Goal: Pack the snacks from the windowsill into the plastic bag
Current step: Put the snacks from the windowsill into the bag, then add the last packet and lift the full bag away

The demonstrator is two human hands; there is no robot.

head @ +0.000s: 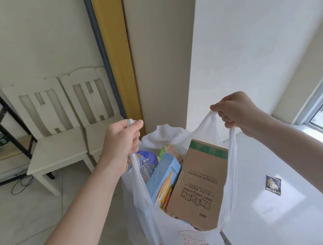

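Observation:
A white plastic bag (pixel 146 227) hangs in the air beside the windowsill, held wide by both handles. My left hand (pixel 120 143) grips the left handle and my right hand (pixel 234 112) grips the right one. Inside stand a brown cardboard box (pixel 199 187), a light blue snack box (pixel 164 182) with a burger picture, a blue-and-white snack packet (pixel 148 162) and a round green-rimmed pack (pixel 172 150). One small dark sachet (pixel 273 184) lies on the white windowsill (pixel 282 219) to the right of the bag.
Two white wooden chairs (pixel 59 143) stand against the wall at the left, next to a black metal shelf (pixel 0 117) with a water bottle. A yellow curtain (pixel 115 54) hangs behind the bag. The window frame (pixel 319 108) is at the right edge.

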